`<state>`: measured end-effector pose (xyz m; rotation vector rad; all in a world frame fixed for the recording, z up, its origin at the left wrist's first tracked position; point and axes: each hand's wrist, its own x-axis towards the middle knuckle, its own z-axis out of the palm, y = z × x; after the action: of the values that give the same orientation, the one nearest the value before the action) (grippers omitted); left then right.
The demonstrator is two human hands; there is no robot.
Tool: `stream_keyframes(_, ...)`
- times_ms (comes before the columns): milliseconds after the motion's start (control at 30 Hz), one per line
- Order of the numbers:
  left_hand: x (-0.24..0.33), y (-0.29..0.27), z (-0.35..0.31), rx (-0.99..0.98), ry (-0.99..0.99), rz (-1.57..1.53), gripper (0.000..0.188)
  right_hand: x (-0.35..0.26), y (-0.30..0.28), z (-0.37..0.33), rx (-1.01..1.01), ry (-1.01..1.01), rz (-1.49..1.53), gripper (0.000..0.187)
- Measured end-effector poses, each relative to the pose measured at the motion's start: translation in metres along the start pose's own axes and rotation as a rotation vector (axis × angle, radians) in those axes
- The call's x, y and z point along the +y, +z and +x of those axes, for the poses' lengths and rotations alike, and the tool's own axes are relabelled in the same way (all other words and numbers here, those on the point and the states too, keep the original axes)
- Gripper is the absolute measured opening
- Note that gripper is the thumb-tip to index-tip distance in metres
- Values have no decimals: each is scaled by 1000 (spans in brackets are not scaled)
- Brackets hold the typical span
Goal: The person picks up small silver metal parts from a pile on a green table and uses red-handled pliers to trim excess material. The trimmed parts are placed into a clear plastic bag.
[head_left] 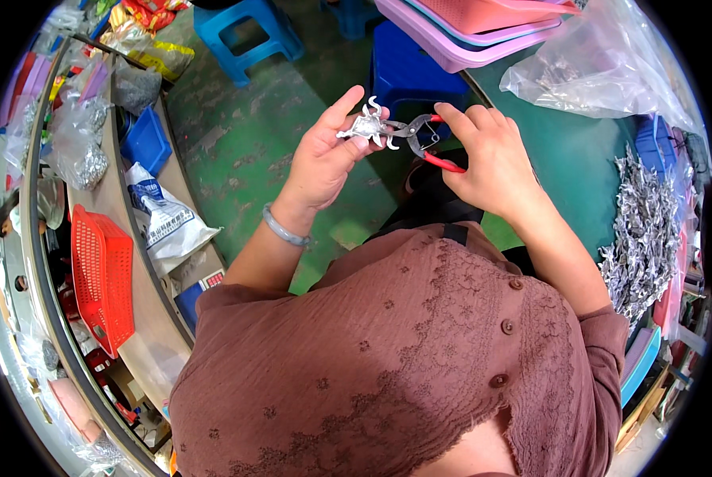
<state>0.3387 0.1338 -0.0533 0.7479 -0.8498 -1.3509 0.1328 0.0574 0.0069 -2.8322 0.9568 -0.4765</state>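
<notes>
Between the thumb and fingers of my left hand is a small silvery metal casting with curled, pointed arms. My right hand is closed round the red handles of a pair of cutting pliers, whose handles stand apart. The jaws of the pliers reach to the right side of the casting, by its curled arms; whether they bite on it is too small to tell. Both hands are held up in front of my body, above the green floor.
On the right, a green table bears a heap of similar metal castings and a clear plastic bag. Stacked trays stand over a dark blue stool. A lighter blue stool is ahead. Shelving at left holds a red basket.
</notes>
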Motion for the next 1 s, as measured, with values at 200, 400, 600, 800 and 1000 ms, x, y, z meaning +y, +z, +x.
stream_keyframes(200, -6, -8, -1, -25, 39, -72, 53, -2, -1, 1, 18, -25, 13, 58)
stream_keyframes(400, -7, -29, 0, -187, -27, -486, 50, -15, -13, 3, 83, -85, 0, 58)
stream_keyframes(600, -1, -36, -3, -268, -104, -599, 54, -21, -25, 5, 143, -117, -36, 58)
stream_keyframes(800, 1, -39, -1, -436, -145, -696, 52, -24, -31, 6, 169, -135, -37, 60)
stream_keyframes(1000, 5, -35, -2, -208, -46, -291, 48, -22, -31, 8, 152, -149, -58, 59)
